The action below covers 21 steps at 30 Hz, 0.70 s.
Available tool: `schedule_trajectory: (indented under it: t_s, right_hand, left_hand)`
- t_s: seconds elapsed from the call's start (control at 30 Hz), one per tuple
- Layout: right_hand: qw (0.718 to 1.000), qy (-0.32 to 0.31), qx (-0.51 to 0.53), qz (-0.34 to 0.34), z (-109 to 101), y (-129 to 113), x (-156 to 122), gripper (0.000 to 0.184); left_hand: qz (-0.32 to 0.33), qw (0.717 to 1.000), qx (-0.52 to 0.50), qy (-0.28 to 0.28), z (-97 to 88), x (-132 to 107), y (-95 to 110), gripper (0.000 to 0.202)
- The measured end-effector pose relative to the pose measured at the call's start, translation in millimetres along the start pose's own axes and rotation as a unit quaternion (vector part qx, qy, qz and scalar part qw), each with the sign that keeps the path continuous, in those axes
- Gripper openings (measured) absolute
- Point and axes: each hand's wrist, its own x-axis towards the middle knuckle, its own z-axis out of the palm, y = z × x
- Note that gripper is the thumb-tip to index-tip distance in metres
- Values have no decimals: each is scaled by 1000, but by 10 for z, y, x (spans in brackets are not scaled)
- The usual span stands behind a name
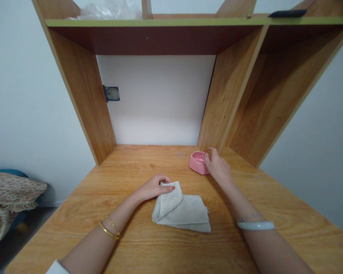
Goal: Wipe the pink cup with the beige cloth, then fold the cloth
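Note:
A grey-white folded cloth [185, 211] lies in the middle of the wooden desk [165, 163]. My left hand [156, 186] is closed on the cloth's upper left corner, thumb on top, lifting that corner slightly. My right hand [217, 167] reaches further back and grips the right side of a small pink dish [197, 161], which stands on the desk near the upright shelf panel. Gold bracelets sit on my left wrist, a pale bangle and a thin chain on my right.
A wooden shelf unit rises from the desk: side panels [85, 99], a divider [225, 102] and a top shelf [188, 23] with clear plastic on it. A blue wall socket [112, 93] is at the back left. Patterned bedding [8, 198] lies left of the desk.

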Motion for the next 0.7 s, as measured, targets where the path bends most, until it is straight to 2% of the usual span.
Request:
schedule_trajectory:
  t_s: [0.07, 0.13, 0.2, 0.27, 0.33, 0.4, 0.5, 0.7]
  right_hand:
    - [995, -36, 50, -84, 3, -97, -54, 32]
    - [972, -127, 99, -168, 26, -176, -129, 29]
    - [928, -266, 123, -228, 42, -225, -219, 32]
    - [877, -395, 106, -254, 36, -250, -308, 30]
    - [846, -460, 72, -260, 10, -261, -378, 20]
    - [842, -471, 61, -256, -16, -263, -415, 9]
    - [862, -439, 88, -238, -21, -245, -398, 4]
    - [929, -276, 113, -220, 85, -150, -237, 9]
  left_hand:
    - [0, 1000, -27, 10, -76, 3, 7, 22]
    - [0, 998, -48, 41, -178, 7, 11, 20]
    - [5, 995, -50, 90, -288, 9, 9, 17]
    - [4, 991, -2, 135, -392, 1, 11, 14]
    - [-21, 979, 109, 174, -481, -21, 30, 12]
    - [-69, 943, 253, 205, -557, -54, 67, 12]
    - [-133, 880, 400, 217, -655, -99, 125, 17]
    - [-222, 829, 466, 216, -754, -139, 109, 25]
